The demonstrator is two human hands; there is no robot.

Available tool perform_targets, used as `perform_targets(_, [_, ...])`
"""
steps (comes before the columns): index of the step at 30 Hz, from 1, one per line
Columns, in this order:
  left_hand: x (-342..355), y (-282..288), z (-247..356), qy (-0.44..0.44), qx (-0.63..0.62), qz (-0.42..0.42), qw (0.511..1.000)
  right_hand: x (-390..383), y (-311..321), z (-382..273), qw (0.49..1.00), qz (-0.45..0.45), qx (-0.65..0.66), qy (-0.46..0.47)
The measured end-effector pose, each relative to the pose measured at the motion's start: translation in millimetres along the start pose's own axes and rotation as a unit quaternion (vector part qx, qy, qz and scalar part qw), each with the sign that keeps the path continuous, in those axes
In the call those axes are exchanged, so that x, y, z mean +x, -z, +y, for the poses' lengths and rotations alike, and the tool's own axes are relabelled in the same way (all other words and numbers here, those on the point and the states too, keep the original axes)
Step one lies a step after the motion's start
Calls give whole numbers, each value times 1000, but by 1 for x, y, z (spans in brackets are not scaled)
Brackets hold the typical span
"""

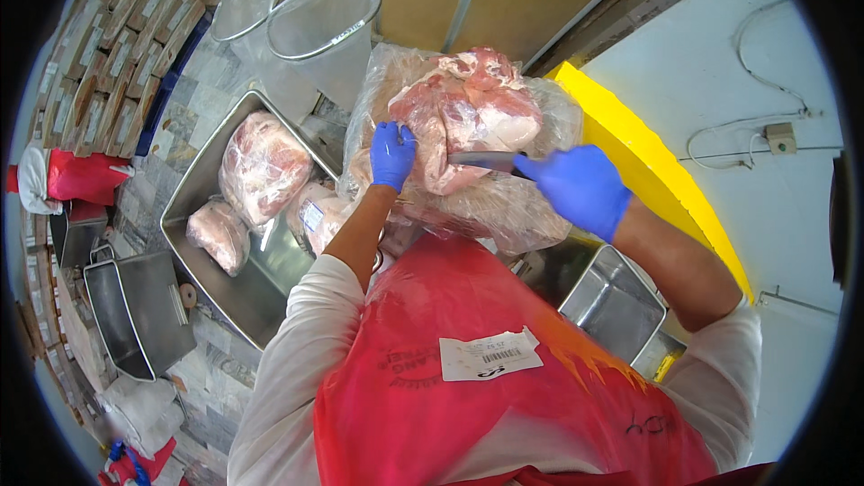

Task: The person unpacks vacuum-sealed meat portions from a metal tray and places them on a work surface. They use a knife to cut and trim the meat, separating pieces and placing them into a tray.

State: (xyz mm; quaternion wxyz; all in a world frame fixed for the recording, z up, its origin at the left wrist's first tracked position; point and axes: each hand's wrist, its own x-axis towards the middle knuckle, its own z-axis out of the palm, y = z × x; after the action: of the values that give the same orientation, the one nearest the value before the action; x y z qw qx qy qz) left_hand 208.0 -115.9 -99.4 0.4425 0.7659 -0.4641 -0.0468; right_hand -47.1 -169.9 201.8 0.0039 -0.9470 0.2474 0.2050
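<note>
A large piece of raw meat (513, 117), pink with white fat, lies on clear plastic wrap in front of me. My left hand (392, 158), in a blue glove, is closed on the meat's left edge; its fingertips are partly hidden. In my blue-gloved right hand (583, 191) is a knife (481, 159), gripped by its dark handle. The blade points left and lies against the lower part of the meat, close to a fold. How deep the edge sits cannot be made out.
To the left stands a metal tub (202, 265) with several wrapped meat pieces (265, 166). Clear bags on metal hoops (324, 18) stand behind it. A yellow edge (630, 139) runs along the right, and metal bins (616, 301) sit below. Stacked boxes (117, 63) and another person (135, 463) are far left.
</note>
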Motion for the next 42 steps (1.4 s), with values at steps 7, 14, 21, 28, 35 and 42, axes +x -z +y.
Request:
perform_targets(7, [-14,-33,-36,-27,-34,17,999,72,82,-111,995,-53,-28,75])
perform_targets(14, [2,-12,-8,60,-66,-100,991,73,50,-109,995,74,0,64])
perform_targets(21, [-1,11,13,59,-86,-51,993,-58,-71,-25,966,78,174,-177])
perform_targets(28, [-6,34,47,108,-23,-90,990,-158,-294,-20,777,275,372,-426])
perform_targets(35, [-5,40,84,163,55,-142,975,-70,-343,-18,760,270,393,-442])
perform_targets(42, [2,32,114,64,28,-132,989,-7,-274,-20,805,418,334,-256])
